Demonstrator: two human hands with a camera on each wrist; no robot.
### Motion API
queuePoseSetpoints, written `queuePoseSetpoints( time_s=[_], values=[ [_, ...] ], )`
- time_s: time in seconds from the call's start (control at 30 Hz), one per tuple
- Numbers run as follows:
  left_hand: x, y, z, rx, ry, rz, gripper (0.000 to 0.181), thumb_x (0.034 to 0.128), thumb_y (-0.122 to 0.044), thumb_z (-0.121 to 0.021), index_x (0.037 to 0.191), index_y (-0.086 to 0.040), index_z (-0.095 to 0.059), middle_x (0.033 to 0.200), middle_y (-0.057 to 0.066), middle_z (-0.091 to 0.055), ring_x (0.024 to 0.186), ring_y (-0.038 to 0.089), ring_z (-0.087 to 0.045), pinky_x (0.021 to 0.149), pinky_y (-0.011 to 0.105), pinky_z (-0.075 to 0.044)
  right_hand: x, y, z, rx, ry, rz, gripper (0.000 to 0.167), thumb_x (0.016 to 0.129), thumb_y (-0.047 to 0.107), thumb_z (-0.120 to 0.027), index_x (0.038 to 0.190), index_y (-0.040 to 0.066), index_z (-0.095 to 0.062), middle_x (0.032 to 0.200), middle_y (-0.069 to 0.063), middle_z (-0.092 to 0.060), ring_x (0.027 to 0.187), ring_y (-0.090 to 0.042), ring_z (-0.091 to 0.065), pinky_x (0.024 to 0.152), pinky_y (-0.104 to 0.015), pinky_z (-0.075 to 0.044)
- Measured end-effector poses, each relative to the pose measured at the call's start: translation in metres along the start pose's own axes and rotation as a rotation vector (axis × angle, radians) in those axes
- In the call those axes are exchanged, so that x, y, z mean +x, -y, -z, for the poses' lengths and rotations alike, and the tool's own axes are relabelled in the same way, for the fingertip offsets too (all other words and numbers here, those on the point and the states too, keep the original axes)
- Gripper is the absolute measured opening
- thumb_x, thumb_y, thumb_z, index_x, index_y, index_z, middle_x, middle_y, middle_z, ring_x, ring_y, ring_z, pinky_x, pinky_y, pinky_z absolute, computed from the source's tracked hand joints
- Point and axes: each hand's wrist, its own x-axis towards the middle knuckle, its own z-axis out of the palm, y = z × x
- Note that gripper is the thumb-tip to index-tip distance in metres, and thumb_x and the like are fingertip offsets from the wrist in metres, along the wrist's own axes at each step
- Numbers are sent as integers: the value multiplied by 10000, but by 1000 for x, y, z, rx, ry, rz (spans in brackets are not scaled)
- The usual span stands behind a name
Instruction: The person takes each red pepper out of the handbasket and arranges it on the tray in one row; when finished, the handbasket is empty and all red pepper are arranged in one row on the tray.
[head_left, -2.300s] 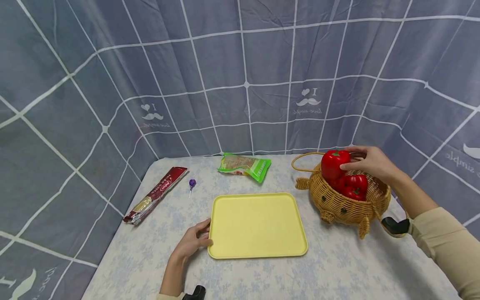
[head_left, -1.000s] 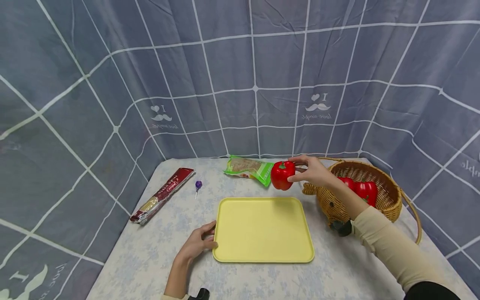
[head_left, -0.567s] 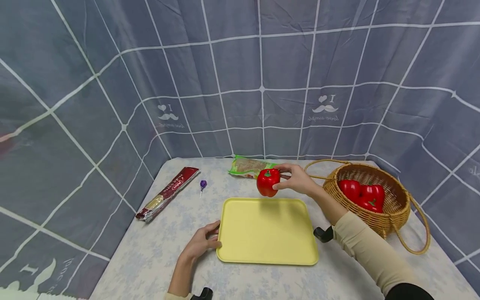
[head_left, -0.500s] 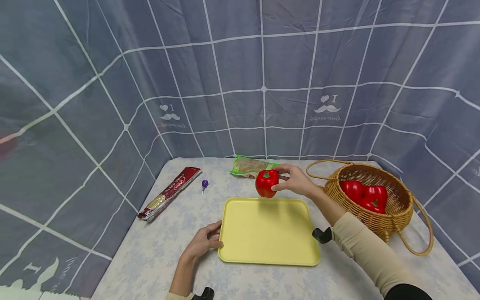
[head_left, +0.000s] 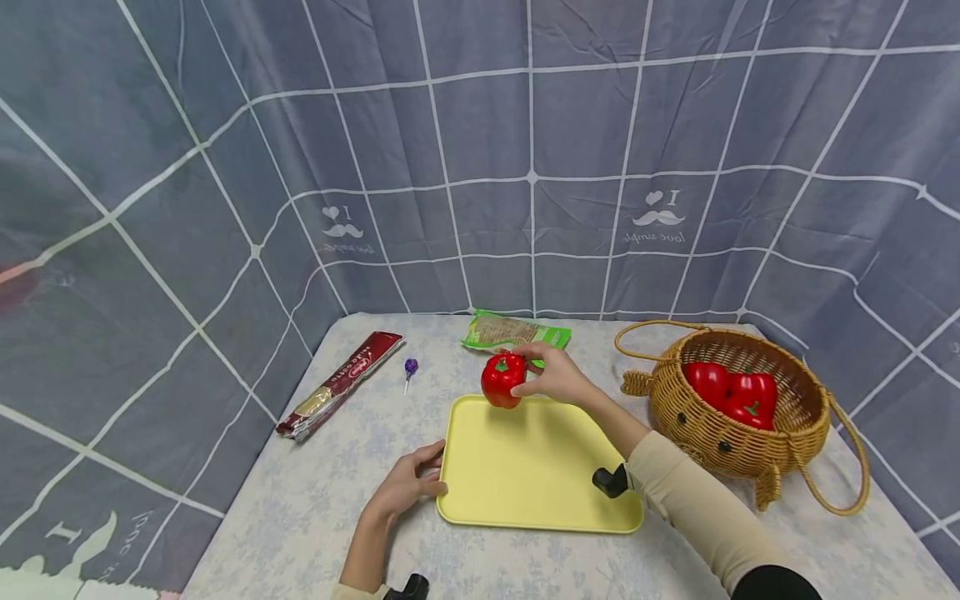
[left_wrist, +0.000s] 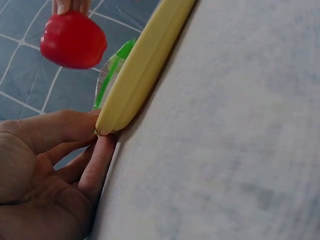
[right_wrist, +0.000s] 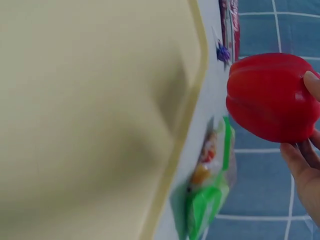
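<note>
Presently, the right hand (head_left: 551, 375) holds a red bell pepper (head_left: 501, 383) between thumb and fingers, opened only as wide as its sides require. To me, this seems the carrying step; the next move would call for a firm hold and a gentle lowering. The pepper is in the air over the far-left part of the yellow tray (head_left: 517, 475), apart from it. Its stem points upward, so its long axis is nearly vertical. The left hand (head_left: 407, 482) pinches the tray's left edge. Farther right, a wicker basket (head_left: 699, 429) contains other bell peppers (head_left: 753, 389).
</note>
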Motion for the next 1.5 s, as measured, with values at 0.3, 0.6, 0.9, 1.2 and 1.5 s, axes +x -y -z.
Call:
queuePoseSetpoints(
  time_s=[0.3, 0.6, 0.9, 1.2, 1.5],
  values=[
    [0, 1, 3, -18, 23, -2, 785, 783, 27, -714, 1484, 19, -360, 1461, 259, -425, 1270, 337, -498, 975, 266, -520, 14, -2, -37, 37, 30, 34, 649, 722, 64, -834, 1304, -37, -566, 1335, -169, -559, 1211, -339, -552, 1017, -490, -491],
    [2, 0, 1, -5, 15, -5, 780, 772, 32, -723, 1473, 23, -380, 1435, 252, -460, 1257, 324, -505, 975, 275, -522, 20, -8, -59, -127, -20, 79, 656, 678, 92, -870, 1264, -35, -603, 1237, -149, -630, 1163, -307, -600, 980, -396, -534],
    [0, 0, -1, 0, 2, -4, 783, 760, 39, -716, 1468, 34, -382, 1412, 244, -485, 1254, 319, -502, 987, 291, -517, 19, -15, -70, -123, -43, 111, 648, 666, 80, -878, 1240, -47, -606, 1232, -153, -606, 1157, -317, -603, 960, -371, -541],
    [-1, -1, -1, 0, -9, 8, 786, 757, 46, -716, 1469, 29, -385, 1418, 243, -482, 1261, 322, -505, 1010, 329, -510, 20, -13, -70, -167, -13, 111, 715, 664, 98, -886, 1289, -55, -572, 1270, -153, -590, 1182, -314, -589, 980, -367, -531],
    [0, -1, -1, -8, -3, 12, 788, 760, 46, -713, 1473, 30, -377, 1398, 242, -496, 1263, 330, -506, 1014, 319, -506, 20, -15, -70, -172, -6, 105, 741, 659, 124, -894, 1298, -48, -563, 1274, -150, -584, 1173, -304, -593, 978, -364, -535]
  ],
)
